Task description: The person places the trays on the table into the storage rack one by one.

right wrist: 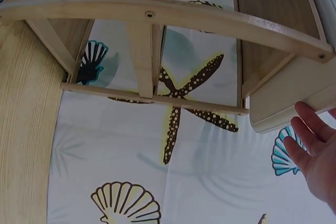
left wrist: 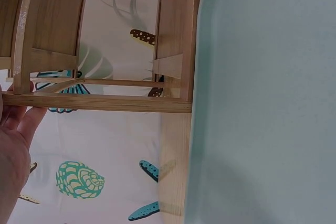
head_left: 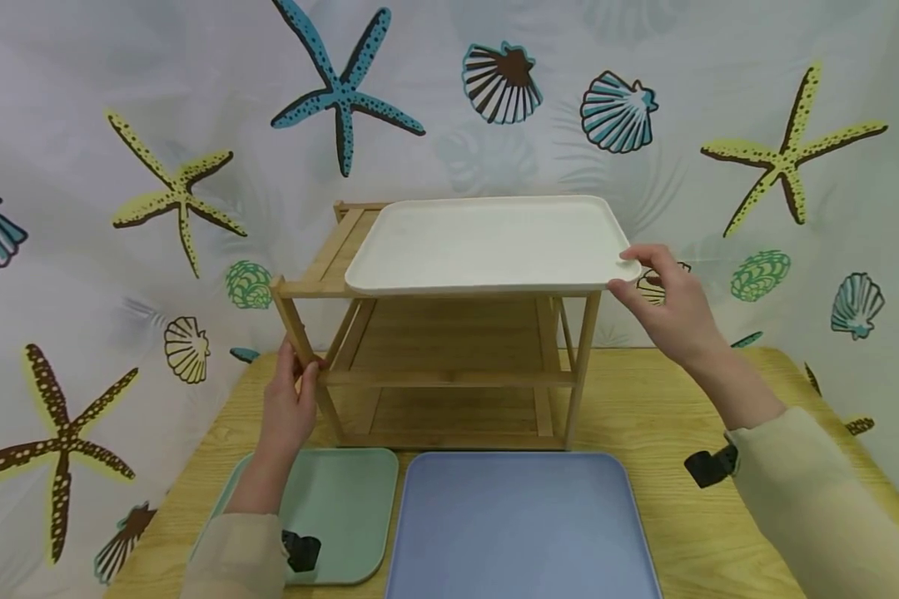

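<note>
A three-tier wooden shelf rack (head_left: pixel 446 378) stands on the table. My left hand (head_left: pixel 288 408) grips its left front post at about the height of the middle shelf. On the top tier lies a white tray (head_left: pixel 494 245), its right end reaching past the rack's right side. With my right hand (head_left: pixel 677 312) I pinch the tray's front right corner, thumb at the front edge and fingers over the rim. In the right wrist view the fingers (right wrist: pixel 310 129) overlap the tray's underside, below the rack's side frame (right wrist: pixel 157 17).
In front of the rack lie a green tray (head_left: pixel 345 516), partly under my left forearm, and a blue tray (head_left: pixel 520 524) to its right. The wooden table (head_left: pixel 682 416) shows at both sides. Behind hangs a white curtain (head_left: pixel 539 166) printed with starfish and shells.
</note>
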A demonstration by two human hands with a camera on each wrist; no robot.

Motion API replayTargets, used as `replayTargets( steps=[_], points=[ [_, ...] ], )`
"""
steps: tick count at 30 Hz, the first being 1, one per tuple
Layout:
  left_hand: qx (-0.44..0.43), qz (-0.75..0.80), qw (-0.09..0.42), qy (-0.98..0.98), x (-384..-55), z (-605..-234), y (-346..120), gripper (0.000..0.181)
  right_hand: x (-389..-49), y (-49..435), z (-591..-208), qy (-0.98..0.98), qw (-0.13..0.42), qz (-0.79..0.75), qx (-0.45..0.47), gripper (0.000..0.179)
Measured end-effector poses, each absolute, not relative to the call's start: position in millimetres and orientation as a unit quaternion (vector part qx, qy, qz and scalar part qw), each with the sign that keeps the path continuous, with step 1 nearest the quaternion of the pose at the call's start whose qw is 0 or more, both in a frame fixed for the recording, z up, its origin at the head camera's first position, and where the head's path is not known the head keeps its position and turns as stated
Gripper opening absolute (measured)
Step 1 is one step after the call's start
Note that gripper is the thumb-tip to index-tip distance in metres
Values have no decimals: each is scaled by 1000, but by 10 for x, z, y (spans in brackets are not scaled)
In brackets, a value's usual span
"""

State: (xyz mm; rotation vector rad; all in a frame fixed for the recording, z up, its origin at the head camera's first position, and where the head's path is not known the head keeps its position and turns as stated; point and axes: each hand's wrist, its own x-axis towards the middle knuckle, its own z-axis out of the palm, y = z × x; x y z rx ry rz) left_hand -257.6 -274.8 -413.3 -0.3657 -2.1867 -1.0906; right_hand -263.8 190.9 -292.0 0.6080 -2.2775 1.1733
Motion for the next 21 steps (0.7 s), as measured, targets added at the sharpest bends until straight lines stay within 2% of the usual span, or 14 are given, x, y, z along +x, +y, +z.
replayTargets(
  steps=[9,15,21],
  points=[
    [-141,-423,328,-833,-2585,-4133,-2751,34,-2760,1680,-2873,-843,242,415,243,39],
    [-144,-425,326,-832,-2595,-4150,-2765,34,-2833,1554,-2882,-862,211,395,237,46],
    [-142,-423,324,-834,-2603,-4157,-2780,31,-2882,1442,-2866,-868,199,392,231,45]
  ],
)
